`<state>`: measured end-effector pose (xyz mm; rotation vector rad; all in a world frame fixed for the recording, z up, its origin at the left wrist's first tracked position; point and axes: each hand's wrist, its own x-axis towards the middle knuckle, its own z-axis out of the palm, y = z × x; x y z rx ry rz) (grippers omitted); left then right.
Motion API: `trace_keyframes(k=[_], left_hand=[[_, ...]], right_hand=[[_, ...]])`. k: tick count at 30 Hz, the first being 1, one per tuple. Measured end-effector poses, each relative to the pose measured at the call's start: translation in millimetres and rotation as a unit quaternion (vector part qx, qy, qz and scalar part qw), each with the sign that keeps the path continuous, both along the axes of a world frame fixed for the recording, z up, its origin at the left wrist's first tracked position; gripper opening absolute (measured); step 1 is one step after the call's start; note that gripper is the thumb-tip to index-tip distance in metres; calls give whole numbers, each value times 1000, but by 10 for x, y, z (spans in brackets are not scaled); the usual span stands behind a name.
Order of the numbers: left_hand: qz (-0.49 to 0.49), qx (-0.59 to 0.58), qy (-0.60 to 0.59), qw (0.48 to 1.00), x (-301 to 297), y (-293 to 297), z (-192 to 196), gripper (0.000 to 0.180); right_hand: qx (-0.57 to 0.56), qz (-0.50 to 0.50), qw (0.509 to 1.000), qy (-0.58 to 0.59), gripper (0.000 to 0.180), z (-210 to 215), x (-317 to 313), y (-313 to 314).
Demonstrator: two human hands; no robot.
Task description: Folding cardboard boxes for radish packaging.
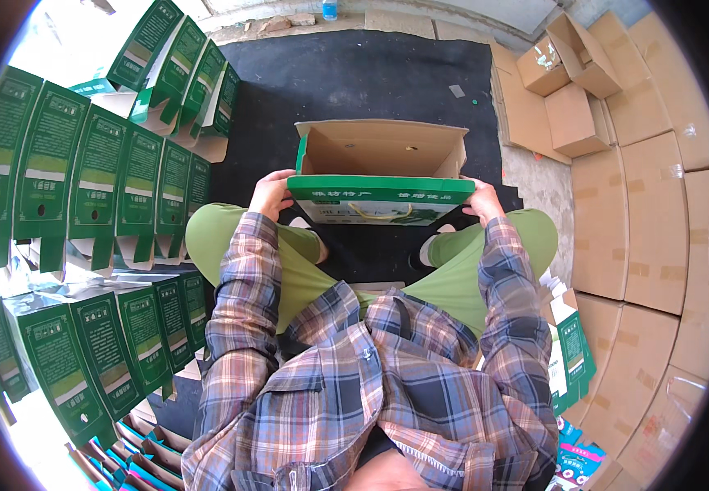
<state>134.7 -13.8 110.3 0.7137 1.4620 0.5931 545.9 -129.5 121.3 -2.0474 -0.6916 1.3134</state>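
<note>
Between my knees I hold a green cardboard gift box (379, 190), its open top facing up and its brown inside bare. A yellow cord handle (368, 214) loops on the printed side toward me. My left hand (272, 195) grips the box's left end, fingers at the upper edge. At the opposite end my right hand (480, 200) clasps the corner, its thumb side along the edge. The undersides of both hands are partly hidden.
Rows of upright green boxes (97, 172) stand stacked on my left. Large brown cartons (600, 217) line the right side, with small open cartons (579, 114) behind. A black mat (354, 78) covers the floor. Another green box (571, 348) sits by my right elbow.
</note>
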Motion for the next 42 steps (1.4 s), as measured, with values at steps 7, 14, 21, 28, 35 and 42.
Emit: trace_keyframes(k=[7, 14, 21, 28, 35, 42], left_hand=[[-75, 97, -25, 992, 65, 15, -7, 53], [-175, 109, -15, 978, 143, -67, 125, 61], [-314, 205, 62, 925, 49, -215, 249, 83], [-262, 312, 368, 836, 404, -164, 43, 49], [-260, 418, 447, 747, 442, -319, 106, 37], [-394, 418, 440, 690, 634, -519, 272, 81]], right_hand=[[82, -51, 995, 24, 29, -79, 122, 32], [82, 23, 993, 79, 40, 36, 105, 64], [35, 34, 994, 99, 60, 365, -116, 71], [140, 77, 987, -22, 55, -140, 130, -31], [104, 355, 799, -475, 92, 198, -681, -131], [120, 371, 779, -492, 82, 193, -618, -142]])
